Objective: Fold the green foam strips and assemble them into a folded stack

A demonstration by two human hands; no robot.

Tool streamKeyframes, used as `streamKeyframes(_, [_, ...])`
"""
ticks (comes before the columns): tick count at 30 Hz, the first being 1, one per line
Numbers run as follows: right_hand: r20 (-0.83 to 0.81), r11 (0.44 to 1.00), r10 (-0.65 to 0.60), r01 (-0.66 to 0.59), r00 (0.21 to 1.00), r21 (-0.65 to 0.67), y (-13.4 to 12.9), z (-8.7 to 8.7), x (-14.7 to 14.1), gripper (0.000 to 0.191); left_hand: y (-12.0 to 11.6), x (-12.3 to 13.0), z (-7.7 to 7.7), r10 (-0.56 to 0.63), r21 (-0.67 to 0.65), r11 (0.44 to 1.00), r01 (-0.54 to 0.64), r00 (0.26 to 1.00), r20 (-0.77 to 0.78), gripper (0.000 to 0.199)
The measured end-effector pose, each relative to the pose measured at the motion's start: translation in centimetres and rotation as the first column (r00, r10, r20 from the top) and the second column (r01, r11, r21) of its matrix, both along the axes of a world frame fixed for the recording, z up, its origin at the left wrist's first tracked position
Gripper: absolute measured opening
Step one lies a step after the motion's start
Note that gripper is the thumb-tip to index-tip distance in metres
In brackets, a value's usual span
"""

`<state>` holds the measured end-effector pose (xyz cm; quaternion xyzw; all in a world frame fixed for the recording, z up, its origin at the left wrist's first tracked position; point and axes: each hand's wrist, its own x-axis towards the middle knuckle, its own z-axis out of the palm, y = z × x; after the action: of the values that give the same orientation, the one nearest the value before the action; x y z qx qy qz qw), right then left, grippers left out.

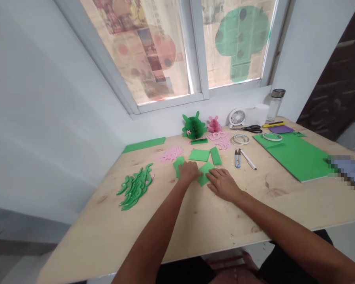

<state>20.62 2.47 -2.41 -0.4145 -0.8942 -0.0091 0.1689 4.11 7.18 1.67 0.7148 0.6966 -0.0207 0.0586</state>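
A small green paper piece (206,172) lies on the table between my hands. My right hand (224,184) rests on its right side with the fingers stretched out. At its left edge is the thumb of my left hand (189,172), whose other fingers are partly hidden and reach toward another green paper piece (178,165). Just beyond my hands lie a green paper rectangle (199,155) and a narrower green strip (215,156). Neither hand is lifting anything that I can see.
Cut green strips (136,187) are heaped at left, with pink scraps (171,154) behind. Blue thread snips (237,158), a white pen (248,159), tape rolls (240,139) and black scissors (251,129) lie rightward. A green sheet (296,157) covers the right. Honeycomb paper figures (194,128) stand at the back.
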Motion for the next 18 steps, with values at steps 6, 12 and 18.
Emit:
streamKeyframes(6, [-0.049, 1.000, 0.005, -0.005, 0.999, -0.012, -0.1, -0.2, 0.1, 0.037, 0.3, 0.0, -0.2, 0.045, 0.001, 0.999, -0.045, 0.997, 0.061, 0.027])
streamKeyframes(12, [-0.150, 0.994, -0.064, 0.050, 0.987, -0.092, -0.4, 0.9, 0.2, 0.032, -1.3, 0.6, -0.2, 0.065, 0.087, 0.993, -0.082, 0.982, 0.175, 0.035])
streamKeyframes(18, [-0.204, 0.970, -0.002, -0.048, 0.979, -0.239, -2.4, 2.7, -0.4, 0.043, -5.8, 1.2, -2.0, 0.104, 0.247, 0.875, -0.417, 0.659, 0.745, 0.028])
